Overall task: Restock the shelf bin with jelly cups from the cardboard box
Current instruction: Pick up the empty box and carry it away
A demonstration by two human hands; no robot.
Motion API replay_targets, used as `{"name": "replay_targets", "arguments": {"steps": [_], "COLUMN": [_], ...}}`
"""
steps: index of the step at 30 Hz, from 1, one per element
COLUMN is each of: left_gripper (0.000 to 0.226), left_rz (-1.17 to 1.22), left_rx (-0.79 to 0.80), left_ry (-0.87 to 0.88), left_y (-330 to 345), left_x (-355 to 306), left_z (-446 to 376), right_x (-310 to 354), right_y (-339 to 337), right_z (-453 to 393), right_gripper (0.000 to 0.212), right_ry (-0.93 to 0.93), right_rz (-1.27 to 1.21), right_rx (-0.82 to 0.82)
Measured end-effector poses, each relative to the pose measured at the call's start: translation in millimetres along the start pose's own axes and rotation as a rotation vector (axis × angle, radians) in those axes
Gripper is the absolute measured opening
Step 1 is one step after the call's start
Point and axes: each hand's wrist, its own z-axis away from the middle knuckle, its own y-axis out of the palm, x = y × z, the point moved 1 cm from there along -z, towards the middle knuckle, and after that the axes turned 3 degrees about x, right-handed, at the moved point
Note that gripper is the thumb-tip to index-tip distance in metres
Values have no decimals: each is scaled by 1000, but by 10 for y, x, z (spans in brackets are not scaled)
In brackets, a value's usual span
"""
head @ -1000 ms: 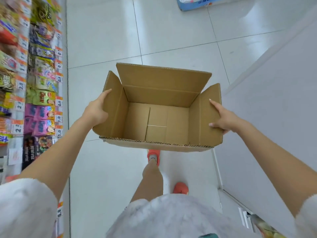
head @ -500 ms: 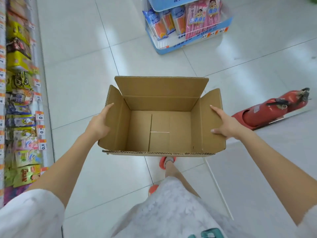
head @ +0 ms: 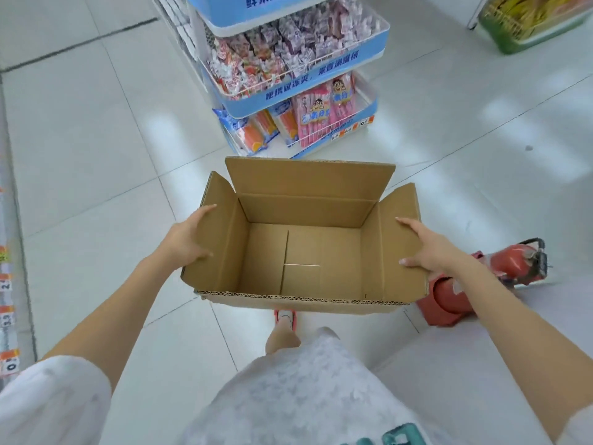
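Note:
I carry an open cardboard box [head: 305, 210] in front of me above the floor, and its inside is empty. My left hand [head: 186, 239] grips the left side flap, with the thumb and a finger lying over the flap's edge. On the right side flap my right hand [head: 430, 248] holds on, its index finger and thumb spread flat on top. A blue tiered display stand [head: 288, 94] with wire bins stands just beyond the box. Its middle bin [head: 321, 49] holds small wrapped packets, and the bottom bin holds pink and orange packs.
A red fire extinguisher [head: 455, 290] lies on the white tile floor under my right forearm. A shelf edge with price tags [head: 6, 316] runs along the far left. A green bin of yellow goods [head: 529, 20] sits at the top right. My foot in an orange shoe [head: 285, 317] shows below the box.
I have walked forward with the box held the same way. The blue stand has come much nearer, the left shelf has slid out of view, and the extinguisher now lies beside the box.

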Motion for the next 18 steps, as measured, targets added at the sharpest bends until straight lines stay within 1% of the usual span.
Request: {"name": "replay_targets", "arguments": {"steps": [3,6,10,14,18], "left_gripper": [97,95,95,96,96], "left_rz": [-46,-113,-215,-318,-388], "left_rx": [30,69,134,206,270], "left_ry": [57,128,256,397,508], "left_y": [-132,-245,-292,-154,192], "left_x": [-452,-1056,-2006,-2978,-4020], "left_z": [-794,-1533,-2380,-3139,-3869], "right_x": [67,71,12,-245,-632], "right_y": [-433,-860,-1460,-2011,-2665], "right_z": [-417,-742,-1036,-1213,-1511], "right_gripper": [87,85,80,79,72], "right_ry": [6,44,103,170,250], "right_rz": [-11,-69,-120,-197,-266], "right_rx": [-34,-81,-207,-300,-384]}}
